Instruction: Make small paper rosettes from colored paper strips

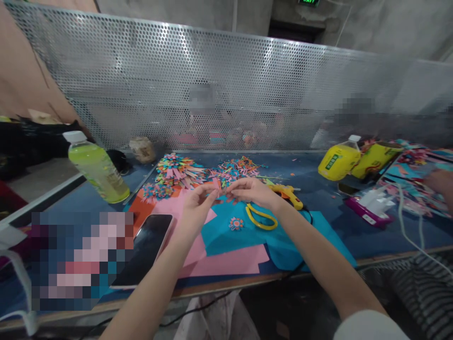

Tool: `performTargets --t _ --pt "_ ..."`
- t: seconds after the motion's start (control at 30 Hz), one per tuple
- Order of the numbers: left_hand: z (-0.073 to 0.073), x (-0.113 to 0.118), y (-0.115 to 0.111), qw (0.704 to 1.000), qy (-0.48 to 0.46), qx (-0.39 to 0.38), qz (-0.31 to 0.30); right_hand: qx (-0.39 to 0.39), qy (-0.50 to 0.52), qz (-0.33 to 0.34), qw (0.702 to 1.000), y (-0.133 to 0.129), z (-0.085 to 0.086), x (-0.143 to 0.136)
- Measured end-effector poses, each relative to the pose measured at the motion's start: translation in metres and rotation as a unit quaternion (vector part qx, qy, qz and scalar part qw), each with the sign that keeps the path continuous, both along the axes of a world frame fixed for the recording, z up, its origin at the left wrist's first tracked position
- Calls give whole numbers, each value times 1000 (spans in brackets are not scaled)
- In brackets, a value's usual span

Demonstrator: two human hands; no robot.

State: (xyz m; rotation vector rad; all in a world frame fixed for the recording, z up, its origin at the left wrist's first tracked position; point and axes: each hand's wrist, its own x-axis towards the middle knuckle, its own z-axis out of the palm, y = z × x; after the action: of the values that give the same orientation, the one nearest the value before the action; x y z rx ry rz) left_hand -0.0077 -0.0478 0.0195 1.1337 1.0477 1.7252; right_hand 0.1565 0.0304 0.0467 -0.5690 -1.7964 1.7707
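My left hand [198, 202] pinches a small pink paper strip [216, 184] between thumb and fingers. Facing it, my right hand [255, 191] is closed in a pinch at the same piece; its fingertips partly hide what they grip. Under my hands lie blue sheets [219, 233] and pink sheets [226, 264]. A small blue and orange paper flower [237, 223] rests on the blue sheet. Beside it is a yellow loop handle [261, 225], its other end hidden. A yellow glue gun [288, 194] lies just beyond my right wrist.
Multicoloured paper strips [179, 170] are heaped behind my hands, with loose ones [240, 170] alongside. On the left are a phone [150, 241] and a green drink bottle [97, 167]. Rightward stand a yellow bottle [338, 160], a purple-white pack [371, 208] and another person's hand [439, 186].
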Motion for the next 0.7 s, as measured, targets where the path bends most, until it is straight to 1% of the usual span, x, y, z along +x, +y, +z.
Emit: performTargets --t 0.13,0.2,0.3,0.47,0.57,0.7 --pt "1 1 0 999 -32 -15 -22 6 -11 23 1000 -2 -1 1" --pt "3 2 0 997 -56 -34 -37 -5 -20 43 999 -3 -1 2" --pt "4 2 0 995 -71 -50 -40 -24 -20 67 997 -3 -2 3" --pt "1 -1 1 997 -26 -41 -57 -40 -15 80 996 0 -5 7" --pt "-1 -2 1 997 1 -47 -59 -76 -25 105 991 -3 -3 11" --pt "-2 -3 2 998 2 -39 -55 -127 -17 123 984 -6 2 16"
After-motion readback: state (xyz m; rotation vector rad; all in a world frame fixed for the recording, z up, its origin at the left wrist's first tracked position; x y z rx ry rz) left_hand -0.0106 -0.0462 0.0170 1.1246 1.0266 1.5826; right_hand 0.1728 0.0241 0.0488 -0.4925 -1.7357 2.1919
